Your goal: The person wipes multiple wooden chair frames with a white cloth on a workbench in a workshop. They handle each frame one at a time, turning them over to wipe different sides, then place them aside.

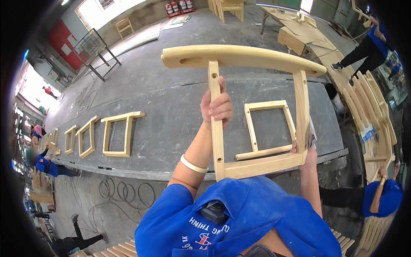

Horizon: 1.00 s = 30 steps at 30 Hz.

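Head cam: my left hand [217, 106] has fingers curled tight round the left upright of a pale wooden chair-back frame with a curved top rail [242, 58], held up in front of me. My right hand [309, 150] is at the frame's lower right corner, pressing a small grey sanding pad [313, 138] to the right post; can't tell how tight those fingers are. Behind it, on the grey workbench [171, 111], lies a small square wood frame [269, 128], w/ more square frames [116, 133] further left.
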Each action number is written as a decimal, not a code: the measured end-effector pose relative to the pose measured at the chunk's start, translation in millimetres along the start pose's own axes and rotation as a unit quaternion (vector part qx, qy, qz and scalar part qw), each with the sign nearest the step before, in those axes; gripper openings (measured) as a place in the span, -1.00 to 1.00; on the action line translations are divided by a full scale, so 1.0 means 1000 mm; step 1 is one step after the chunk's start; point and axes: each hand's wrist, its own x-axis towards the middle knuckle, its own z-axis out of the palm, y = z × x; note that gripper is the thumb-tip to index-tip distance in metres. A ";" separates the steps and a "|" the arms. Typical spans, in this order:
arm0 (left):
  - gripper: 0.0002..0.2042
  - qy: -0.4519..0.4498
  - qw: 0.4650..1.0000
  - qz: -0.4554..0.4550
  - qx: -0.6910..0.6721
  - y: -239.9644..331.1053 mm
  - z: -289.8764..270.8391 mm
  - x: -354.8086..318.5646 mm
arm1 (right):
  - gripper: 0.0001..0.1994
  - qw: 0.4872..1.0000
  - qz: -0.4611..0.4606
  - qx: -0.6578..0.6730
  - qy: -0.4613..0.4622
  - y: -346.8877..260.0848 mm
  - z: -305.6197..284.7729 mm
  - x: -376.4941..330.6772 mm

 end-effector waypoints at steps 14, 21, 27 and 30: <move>-0.37 0.126 0.951 -0.069 0.274 -0.064 -0.068 0.070 | -0.47 0.985 -0.089 -0.147 0.025 -0.033 -0.129 0.066; -0.67 0.593 0.535 0.022 0.601 -0.071 -0.168 0.039 | -0.38 0.962 0.085 -0.232 0.120 -0.040 -0.198 0.134; -0.67 0.687 0.305 -0.091 0.653 -0.019 -0.267 -0.029 | -0.38 0.932 0.191 -0.273 0.146 0.018 -0.211 0.217; -0.61 0.668 0.247 -0.139 0.688 -0.007 -0.301 -0.056 | -0.37 0.928 0.200 -0.272 0.157 0.030 -0.220 0.238</move>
